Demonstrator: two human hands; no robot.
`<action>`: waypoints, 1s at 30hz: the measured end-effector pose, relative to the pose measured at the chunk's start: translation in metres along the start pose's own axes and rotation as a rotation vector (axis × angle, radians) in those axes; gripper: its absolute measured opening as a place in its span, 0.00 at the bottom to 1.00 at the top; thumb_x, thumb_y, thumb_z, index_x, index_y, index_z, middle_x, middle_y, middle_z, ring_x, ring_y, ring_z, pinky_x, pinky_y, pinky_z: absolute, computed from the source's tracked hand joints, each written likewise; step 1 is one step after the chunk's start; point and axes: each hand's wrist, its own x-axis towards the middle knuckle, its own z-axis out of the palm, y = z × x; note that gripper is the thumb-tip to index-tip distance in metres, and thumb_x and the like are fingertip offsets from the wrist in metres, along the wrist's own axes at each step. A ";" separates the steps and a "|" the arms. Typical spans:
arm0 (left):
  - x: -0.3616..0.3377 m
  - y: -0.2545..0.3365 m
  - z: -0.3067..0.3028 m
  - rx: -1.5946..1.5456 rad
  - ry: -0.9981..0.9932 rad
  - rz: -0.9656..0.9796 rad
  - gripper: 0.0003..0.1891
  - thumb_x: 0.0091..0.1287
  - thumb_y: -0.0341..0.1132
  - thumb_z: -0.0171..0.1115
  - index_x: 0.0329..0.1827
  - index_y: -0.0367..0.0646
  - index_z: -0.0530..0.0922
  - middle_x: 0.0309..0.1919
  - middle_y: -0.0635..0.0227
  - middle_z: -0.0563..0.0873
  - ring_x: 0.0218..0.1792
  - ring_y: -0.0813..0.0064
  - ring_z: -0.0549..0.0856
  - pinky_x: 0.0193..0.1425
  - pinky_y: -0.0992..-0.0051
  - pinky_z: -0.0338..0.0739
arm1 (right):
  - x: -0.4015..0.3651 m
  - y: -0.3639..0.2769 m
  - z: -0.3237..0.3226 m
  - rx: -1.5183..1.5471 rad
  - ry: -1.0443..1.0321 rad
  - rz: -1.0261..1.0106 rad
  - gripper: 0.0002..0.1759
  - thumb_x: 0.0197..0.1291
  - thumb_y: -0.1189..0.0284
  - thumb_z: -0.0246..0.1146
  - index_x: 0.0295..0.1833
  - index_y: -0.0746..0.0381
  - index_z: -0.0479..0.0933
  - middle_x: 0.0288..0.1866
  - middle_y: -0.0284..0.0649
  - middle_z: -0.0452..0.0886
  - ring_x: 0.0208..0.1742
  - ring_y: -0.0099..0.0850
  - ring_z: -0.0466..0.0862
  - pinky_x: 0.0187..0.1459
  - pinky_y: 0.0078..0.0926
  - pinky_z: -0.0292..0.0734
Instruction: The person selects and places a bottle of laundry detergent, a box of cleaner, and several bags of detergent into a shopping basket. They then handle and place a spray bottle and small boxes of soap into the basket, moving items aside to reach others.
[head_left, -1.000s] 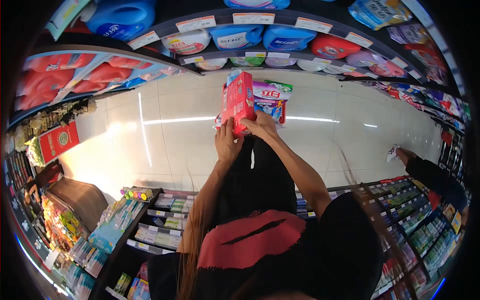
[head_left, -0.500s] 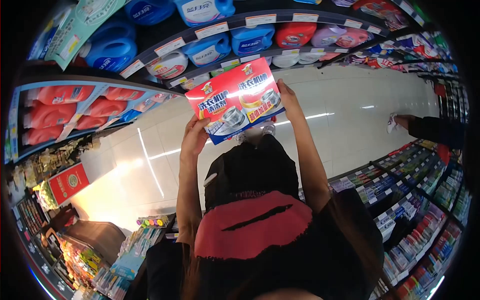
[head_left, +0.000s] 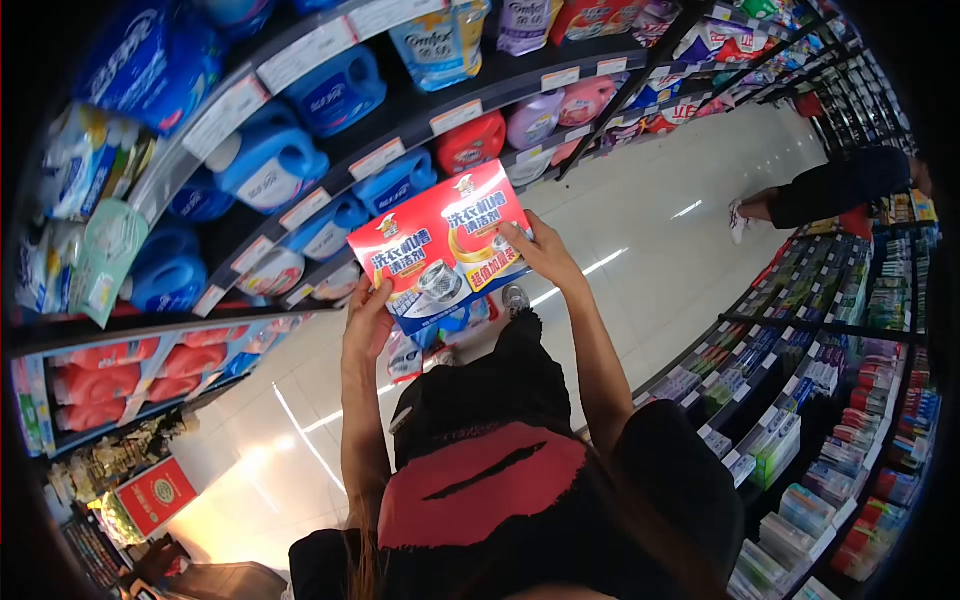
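A red, white and blue box of washing machine cleaner is held up in front of me, its printed front facing me. My left hand grips its lower left corner, thumb on the front. On the right edge, my right hand holds the box with the thumb over the printed face. Behind the far edge of the box stand a red detergent bottle and a blue detergent bottle on the shelf. Partly hidden under the box, some colourful packages show near my feet.
A dark shelf with price tags curves across the front, stocked with detergent bottles and pouches. Red bottles fill a unit at left. Toothpaste-like boxes line shelves at right. Another person's leg is in the aisle.
My view has turned and come nearer the detergent shelf. The box stays in both hands, and my right thumb now lies over its front. Packages near my feet have come into view.
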 end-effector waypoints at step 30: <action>0.417 -0.063 0.329 0.643 -0.014 0.759 0.26 0.61 0.32 0.65 0.59 0.34 0.65 0.50 0.56 0.77 0.51 0.71 0.78 0.57 0.75 0.70 | 0.334 -0.049 -0.358 0.398 0.379 -0.551 0.31 0.71 0.51 0.41 0.66 0.66 0.59 0.62 0.39 0.68 0.61 0.27 0.66 0.63 0.24 0.56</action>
